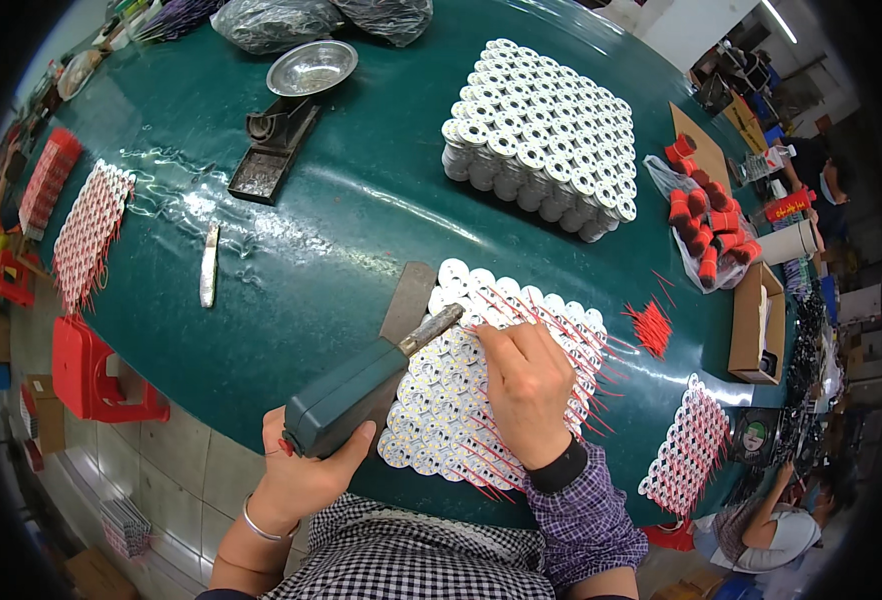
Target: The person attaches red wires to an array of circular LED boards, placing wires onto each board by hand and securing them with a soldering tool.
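And there's the left hand (311, 475), wrapped round a dark green gun-shaped tool (346, 400), its metal nozzle (431, 330) angled in by the right hand's fingertips! The right hand (529, 395) bends over the panel of round white boards (426, 395), lying right beneath; whether its fingertips close on anything, one cannot tell. To its right, loose red wires (649, 328); beyond it, stacked white discs (541, 130).

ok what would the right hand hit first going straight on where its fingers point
The right hand would likely meet the metal tip of the green tool; depth is unclear, so perhaps the white discs first.
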`<state>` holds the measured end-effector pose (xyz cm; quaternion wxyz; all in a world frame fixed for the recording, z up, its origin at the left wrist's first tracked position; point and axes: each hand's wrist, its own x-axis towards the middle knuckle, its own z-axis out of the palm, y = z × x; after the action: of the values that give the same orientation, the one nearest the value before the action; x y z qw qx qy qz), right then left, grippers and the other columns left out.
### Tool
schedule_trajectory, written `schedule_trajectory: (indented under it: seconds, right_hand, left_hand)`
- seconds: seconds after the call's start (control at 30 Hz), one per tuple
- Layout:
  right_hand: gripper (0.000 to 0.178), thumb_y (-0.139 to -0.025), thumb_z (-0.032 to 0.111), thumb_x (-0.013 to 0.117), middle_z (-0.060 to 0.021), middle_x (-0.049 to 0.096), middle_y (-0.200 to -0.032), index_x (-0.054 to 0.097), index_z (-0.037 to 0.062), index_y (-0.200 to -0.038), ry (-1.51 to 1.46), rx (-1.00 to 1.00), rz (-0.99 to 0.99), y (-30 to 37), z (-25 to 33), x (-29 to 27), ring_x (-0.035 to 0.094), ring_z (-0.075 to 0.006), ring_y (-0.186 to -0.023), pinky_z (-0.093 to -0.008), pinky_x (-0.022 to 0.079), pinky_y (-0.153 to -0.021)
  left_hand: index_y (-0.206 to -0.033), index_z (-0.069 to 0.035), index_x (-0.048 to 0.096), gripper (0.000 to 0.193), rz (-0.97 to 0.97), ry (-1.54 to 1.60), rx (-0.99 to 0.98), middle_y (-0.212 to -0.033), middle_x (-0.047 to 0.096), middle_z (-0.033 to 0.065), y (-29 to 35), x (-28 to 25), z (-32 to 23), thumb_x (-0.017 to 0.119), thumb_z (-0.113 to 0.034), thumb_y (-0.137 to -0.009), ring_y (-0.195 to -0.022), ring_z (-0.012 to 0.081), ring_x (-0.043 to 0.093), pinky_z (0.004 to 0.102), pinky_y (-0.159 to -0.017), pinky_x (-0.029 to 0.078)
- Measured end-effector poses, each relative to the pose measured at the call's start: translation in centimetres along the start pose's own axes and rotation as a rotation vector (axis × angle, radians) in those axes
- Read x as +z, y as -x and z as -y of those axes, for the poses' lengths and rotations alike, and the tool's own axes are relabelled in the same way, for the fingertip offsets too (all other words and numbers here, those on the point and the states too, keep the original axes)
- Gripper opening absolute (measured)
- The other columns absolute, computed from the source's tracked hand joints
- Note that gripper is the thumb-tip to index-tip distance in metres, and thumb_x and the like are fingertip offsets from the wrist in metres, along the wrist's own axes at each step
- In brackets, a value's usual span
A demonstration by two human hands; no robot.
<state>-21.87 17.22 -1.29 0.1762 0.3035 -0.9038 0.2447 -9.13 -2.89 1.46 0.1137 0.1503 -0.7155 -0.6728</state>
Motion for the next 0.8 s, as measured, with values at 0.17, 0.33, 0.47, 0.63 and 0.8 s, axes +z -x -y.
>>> schedule_trajectory:
  seconds: [0.17,0.33,0.47,0.63,0.8]
  right_hand:
    - [0.024,-0.077,-0.001,0.070,-0.0045,0.056,-0.080,0.074,0.0062,-0.099,-0.003,-0.031,-0.018,0.20,-0.51,0.68,0.059,-0.0217,-0.073,-0.0361,0.047,-0.062]
    - [0.023,-0.077,-0.001,0.070,-0.0053,0.055,-0.080,0.073,0.0058,-0.099,0.003,-0.025,-0.007,0.18,-0.49,0.76,0.059,-0.0221,-0.074,-0.0365,0.047,-0.062]
    - [0.023,-0.076,-0.001,0.070,-0.0054,0.055,-0.080,0.073,0.0056,-0.098,0.007,-0.022,-0.005,0.16,-0.50,0.83,0.059,-0.0222,-0.074,-0.0367,0.047,-0.062]
    - [0.020,-0.077,-0.004,0.078,-0.0064,0.058,-0.078,0.074,0.0040,-0.095,0.009,-0.006,-0.001,-0.17,-0.22,0.48,0.059,-0.0230,-0.072,-0.0370,0.048,-0.061]
    - [0.020,-0.077,-0.004,0.078,-0.0066,0.057,-0.077,0.074,0.0040,-0.094,0.012,-0.007,0.001,-0.21,-0.16,0.46,0.059,-0.0233,-0.071,-0.0373,0.048,-0.061]
  left_hand:
    - [-0.101,0.004,0.072,0.019,0.038,-0.060,0.016,-0.091,0.075,0.0064,-0.14,-0.17,0.39,0.079,0.002,-0.083,-0.078,0.0093,0.068,0.0252,-0.068,0.053]
    - [-0.100,0.003,0.072,0.018,0.047,-0.042,-0.008,-0.089,0.073,0.0056,-0.12,-0.04,0.98,0.078,0.002,-0.083,-0.075,0.0091,0.066,0.0250,-0.066,0.051]
    - [-0.097,0.003,0.071,0.016,0.083,-0.104,0.010,-0.087,0.071,0.0061,-0.46,-0.05,0.96,0.076,0.003,-0.082,-0.074,0.0099,0.066,0.0254,-0.064,0.050]
    - [-0.096,0.003,0.070,0.016,0.076,-0.096,-0.005,-0.085,0.070,0.0064,-0.41,-0.08,0.77,0.076,0.003,-0.081,-0.073,0.0102,0.065,0.0257,-0.063,0.050]
    - [-0.095,0.003,0.070,0.015,0.088,-0.172,-0.006,-0.081,0.068,0.0052,-0.35,-0.21,0.73,0.077,0.001,-0.082,-0.070,0.0099,0.063,0.0254,-0.063,0.049]
